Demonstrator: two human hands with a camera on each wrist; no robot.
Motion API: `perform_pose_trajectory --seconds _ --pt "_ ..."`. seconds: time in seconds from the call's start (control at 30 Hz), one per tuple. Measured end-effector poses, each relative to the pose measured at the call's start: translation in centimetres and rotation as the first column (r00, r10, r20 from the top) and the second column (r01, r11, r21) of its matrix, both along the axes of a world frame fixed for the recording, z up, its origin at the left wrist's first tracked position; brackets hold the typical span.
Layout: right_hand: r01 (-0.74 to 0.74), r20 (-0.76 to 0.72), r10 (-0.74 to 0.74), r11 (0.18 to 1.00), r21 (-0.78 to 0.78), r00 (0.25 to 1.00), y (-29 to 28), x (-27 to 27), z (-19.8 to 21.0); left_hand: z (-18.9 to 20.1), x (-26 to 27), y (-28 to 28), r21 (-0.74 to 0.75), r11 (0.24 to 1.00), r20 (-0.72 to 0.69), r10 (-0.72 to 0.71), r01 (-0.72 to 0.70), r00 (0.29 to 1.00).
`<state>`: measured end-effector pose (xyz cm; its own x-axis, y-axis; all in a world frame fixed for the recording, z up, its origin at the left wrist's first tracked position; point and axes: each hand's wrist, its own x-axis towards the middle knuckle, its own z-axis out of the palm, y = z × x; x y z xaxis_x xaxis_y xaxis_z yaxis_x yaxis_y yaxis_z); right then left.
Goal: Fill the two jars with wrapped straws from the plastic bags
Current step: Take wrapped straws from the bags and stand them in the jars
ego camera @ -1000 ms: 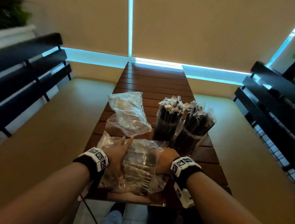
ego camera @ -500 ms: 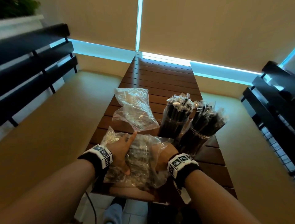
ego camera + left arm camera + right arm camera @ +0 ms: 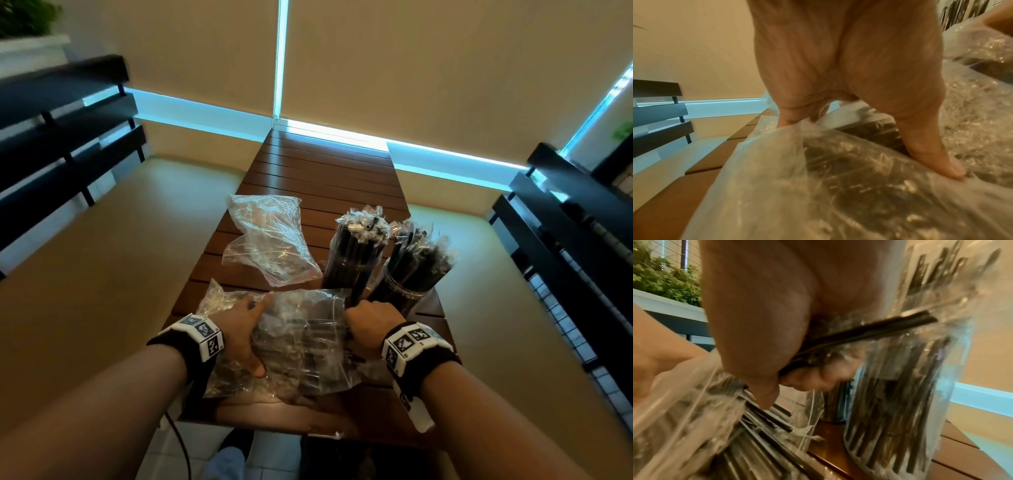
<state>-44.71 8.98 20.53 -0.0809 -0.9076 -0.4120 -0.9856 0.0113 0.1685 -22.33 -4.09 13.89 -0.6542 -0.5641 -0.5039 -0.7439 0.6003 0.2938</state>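
Observation:
Two clear jars, the left jar (image 3: pixel 354 263) and the right jar (image 3: pixel 409 277), stand packed with black wrapped straws at the right of the wooden table (image 3: pixel 325 178). A clear plastic bag of straws (image 3: pixel 301 346) lies at the near edge. My left hand (image 3: pixel 251 325) presses flat on it, index finger straight and thumb (image 3: pixel 937 159) spread on the plastic. At the bag's mouth, beside the right jar (image 3: pixel 900 402), my right hand (image 3: pixel 364 320) grips a small bundle of wrapped straws (image 3: pixel 879 327).
An empty crumpled plastic bag (image 3: pixel 270 240) lies left of the jars. Beige bench seats flank the narrow table, one on the left (image 3: pixel 113 260) and one on the right (image 3: pixel 496 308), with black slatted backrests (image 3: pixel 61 137). The table's far half shows bare slats.
My right hand has drawn back out of the bag's mouth to the right, holding straws. The left hand keeps pressing on the bag. The head camera has shifted a little.

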Motion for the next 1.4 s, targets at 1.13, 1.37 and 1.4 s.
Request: perform_pose_trajectory --seconds 1.13,1.37,1.4 --pt "0.153 -0.218 -0.214 0.952 -0.265 0.952 7.1 -4.3 14.3 1.1 -2.6 1.4 -0.155 0.988 0.141 0.042 -0.020 0.989" --pt "0.241 -0.007 -0.260 0.903 -0.355 0.966 7.9 -5.3 12.4 7.6 -3.9 1.3 -0.285 0.956 -0.036 -0.091 0.077 0.995" --pt "0.262 0.041 -0.266 0.892 -0.369 0.963 8.0 -5.4 12.1 8.8 -4.2 1.5 -0.322 0.946 -0.157 -0.090 0.035 0.983"
